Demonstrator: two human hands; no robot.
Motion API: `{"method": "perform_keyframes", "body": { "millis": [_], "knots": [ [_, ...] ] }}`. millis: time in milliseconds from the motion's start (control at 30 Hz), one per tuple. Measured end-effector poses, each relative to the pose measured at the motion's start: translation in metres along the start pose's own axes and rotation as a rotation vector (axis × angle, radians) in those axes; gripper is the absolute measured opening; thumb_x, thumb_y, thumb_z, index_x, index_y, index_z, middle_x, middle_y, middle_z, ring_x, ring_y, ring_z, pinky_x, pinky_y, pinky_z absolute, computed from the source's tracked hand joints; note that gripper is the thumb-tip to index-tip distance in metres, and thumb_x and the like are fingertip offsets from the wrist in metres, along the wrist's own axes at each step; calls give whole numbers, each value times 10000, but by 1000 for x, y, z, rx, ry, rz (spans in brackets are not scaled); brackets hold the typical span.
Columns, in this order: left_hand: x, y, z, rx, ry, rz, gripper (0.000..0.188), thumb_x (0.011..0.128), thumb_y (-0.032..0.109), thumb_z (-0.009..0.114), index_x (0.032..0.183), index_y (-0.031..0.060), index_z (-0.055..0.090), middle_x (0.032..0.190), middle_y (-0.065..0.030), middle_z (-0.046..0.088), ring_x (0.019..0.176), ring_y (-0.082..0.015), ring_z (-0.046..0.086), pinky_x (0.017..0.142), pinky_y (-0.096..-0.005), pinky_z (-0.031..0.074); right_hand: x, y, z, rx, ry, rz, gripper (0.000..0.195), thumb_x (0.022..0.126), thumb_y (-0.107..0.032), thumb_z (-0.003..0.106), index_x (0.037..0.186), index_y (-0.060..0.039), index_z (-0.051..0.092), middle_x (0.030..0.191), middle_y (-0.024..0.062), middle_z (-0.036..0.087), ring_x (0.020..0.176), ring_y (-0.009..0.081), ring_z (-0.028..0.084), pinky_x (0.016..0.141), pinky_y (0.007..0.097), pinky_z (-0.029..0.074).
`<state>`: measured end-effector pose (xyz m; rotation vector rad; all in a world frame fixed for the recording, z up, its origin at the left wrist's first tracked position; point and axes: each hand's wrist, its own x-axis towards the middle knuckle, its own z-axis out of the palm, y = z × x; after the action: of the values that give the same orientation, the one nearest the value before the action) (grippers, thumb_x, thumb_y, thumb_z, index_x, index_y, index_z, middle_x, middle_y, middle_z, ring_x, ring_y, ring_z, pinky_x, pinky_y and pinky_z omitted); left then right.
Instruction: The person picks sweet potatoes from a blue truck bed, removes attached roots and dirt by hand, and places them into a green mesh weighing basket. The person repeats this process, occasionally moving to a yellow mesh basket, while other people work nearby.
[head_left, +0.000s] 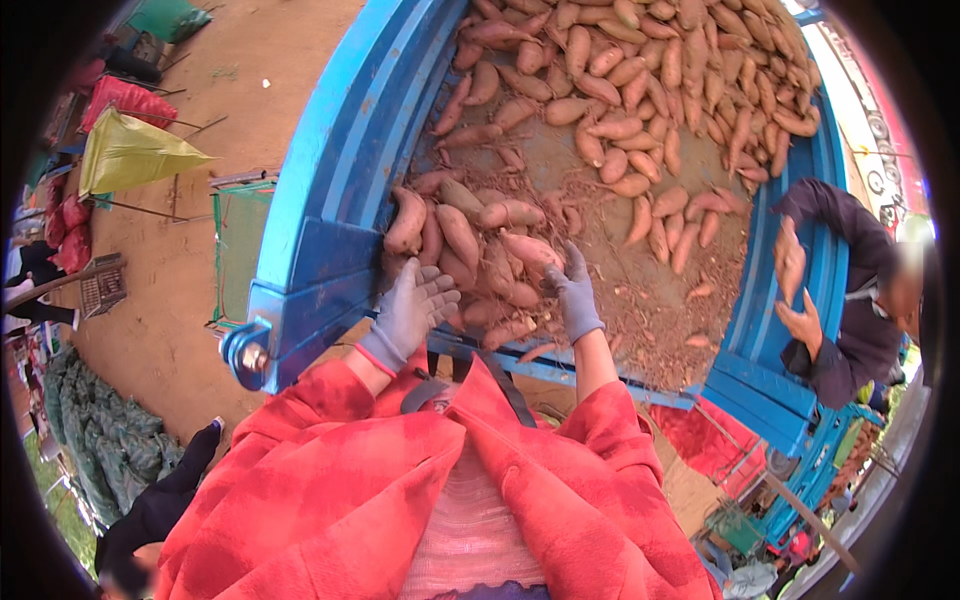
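Observation:
Both my hands wear grey work gloves and are over the near end of a blue metal truck bed (300, 195). My left hand (416, 307) is palm up with fingers apart, beside the near-left heap of sweet potatoes (457, 232), and holds nothing. My right hand (574, 292) has its thumb and fingertips at the right end of a pinkish sweet potato (531, 250) on that heap; whether it grips it firmly is unclear. Thin roots and soil lie around the heap. A larger pile of sweet potatoes (660, 75) fills the far part of the bed.
At the right side wall, a person in dark clothing (847, 247) holds a sweet potato (790, 262). A metal latch (253, 358) juts from the near-left corner. Left on the ground are green net sacks (112, 435), a mesh-covered frame (244, 251) and another person in dark clothes (161, 499).

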<state>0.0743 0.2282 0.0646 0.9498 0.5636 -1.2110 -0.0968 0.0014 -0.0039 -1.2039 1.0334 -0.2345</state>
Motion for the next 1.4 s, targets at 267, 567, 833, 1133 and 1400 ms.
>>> {"method": "perform_keyframes", "body": {
  "millis": [267, 567, 833, 1133, 1400],
  "knots": [
    [20, -6, 20, 69, 96, 140, 517, 977, 492, 441, 1188, 20, 450, 1070, -113, 574, 937, -227, 615, 799, -342, 530, 121, -44, 67, -455, -154, -377, 716, 835, -128, 667, 1466, -128, 328, 1348, 153, 514, 1198, 278, 525, 982, 328, 439],
    [38, -19, 12, 62, 193, 178, 503, 980, 483, 448, 1176, 20, 468, 1076, -109, 578, 936, -216, 622, 810, -336, 526, 235, -55, 122, -882, 6, -587, 634, 799, -184, 630, 1393, -190, 409, 1308, 138, 513, 1149, 366, 537, 942, 440, 463],
    [54, -6, 19, 81, 158, 243, 478, 1000, 459, 412, 1201, 29, 465, 1137, -134, 580, 987, -233, 617, 855, -356, 515, 274, -58, 105, -1065, -276, -590, 573, 789, -179, 680, 1333, -166, 500, 1227, 152, 575, 1093, 361, 576, 916, 443, 474],
    [112, 12, 105, 45, -132, 419, 349, 1014, 304, 448, 1307, 114, 441, 1241, -70, 541, 1086, -220, 585, 905, -387, 513, 130, -107, 10, -281, -298, -385, 694, 779, -134, 764, 1388, -52, 441, 1176, 84, 600, 1013, 149, 562, 889, 300, 475],
    [132, 2, 126, -63, -378, 202, 301, 1004, 284, 484, 1224, 81, 518, 1184, -78, 600, 1105, -225, 597, 927, -392, 517, 69, -127, -9, 163, -257, -74, 427, 961, -195, 558, 1366, -96, 468, 950, 1, 591, 634, 45, 483, 592, 194, 440]
  ]
}}
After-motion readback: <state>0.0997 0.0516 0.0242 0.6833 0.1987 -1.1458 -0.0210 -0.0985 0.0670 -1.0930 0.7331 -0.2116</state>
